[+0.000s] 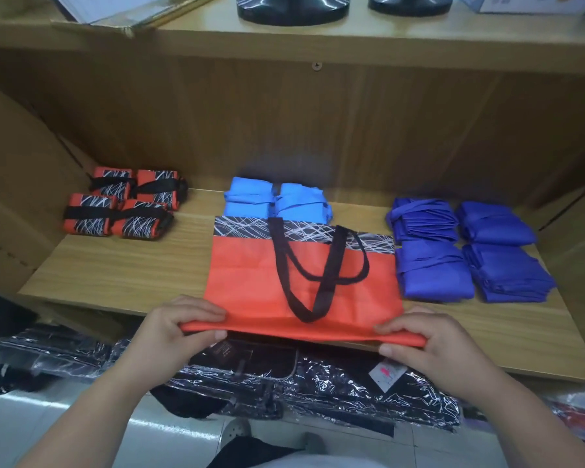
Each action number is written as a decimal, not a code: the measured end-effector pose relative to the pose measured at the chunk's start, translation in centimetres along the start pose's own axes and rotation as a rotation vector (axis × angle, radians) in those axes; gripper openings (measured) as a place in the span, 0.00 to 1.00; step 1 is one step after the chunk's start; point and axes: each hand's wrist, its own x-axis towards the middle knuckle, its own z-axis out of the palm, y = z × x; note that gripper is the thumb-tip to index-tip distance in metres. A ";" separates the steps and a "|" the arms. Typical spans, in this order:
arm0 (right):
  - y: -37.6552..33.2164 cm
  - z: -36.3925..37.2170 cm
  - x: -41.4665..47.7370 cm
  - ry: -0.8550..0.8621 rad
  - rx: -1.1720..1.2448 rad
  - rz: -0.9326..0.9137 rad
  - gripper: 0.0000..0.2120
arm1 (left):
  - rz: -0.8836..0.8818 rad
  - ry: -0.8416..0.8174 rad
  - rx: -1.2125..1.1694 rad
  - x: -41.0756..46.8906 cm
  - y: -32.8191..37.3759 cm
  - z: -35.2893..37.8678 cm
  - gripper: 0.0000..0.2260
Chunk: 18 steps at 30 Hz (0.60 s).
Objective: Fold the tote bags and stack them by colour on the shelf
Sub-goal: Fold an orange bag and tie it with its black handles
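An orange tote bag with a black-and-white patterned top band and black handles lies flat on the wooden shelf. Its near edge is rolled over at the shelf's front. My left hand pinches that rolled edge at the left corner. My right hand pinches it at the right corner. Several folded orange bags tied with black straps sit at the back left. Folded light blue bags lie behind the flat bag. Folded dark blue bags are stacked on the right.
Below the shelf's front edge lie black items in shiny plastic wrap on the floor. An upper shelf carries two black round bases. A cardboard panel closes the left side.
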 end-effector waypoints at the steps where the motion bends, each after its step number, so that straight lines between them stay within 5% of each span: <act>1: -0.1 -0.2 -0.1 -0.016 0.017 0.018 0.23 | -0.032 0.007 -0.061 -0.1 0.3 -0.1 0.09; 7: -2.0 -1.0 -0.1 -0.176 0.022 0.104 0.28 | -0.221 -0.037 -0.146 -0.2 0.8 -0.3 0.02; 12: -5.0 -2.3 2.9 -0.408 -0.370 0.002 0.10 | -0.176 -0.085 -0.044 -0.1 0.2 -0.3 0.05; 15: -7.5 -1.2 5.2 -0.532 -0.494 -0.079 0.25 | -0.160 -0.101 0.013 0.0 0.4 -0.2 0.08; 18: -9.6 -0.1 7.5 -0.523 -0.210 -0.068 0.31 | -0.171 -0.117 0.020 0.1 0.7 -0.1 0.08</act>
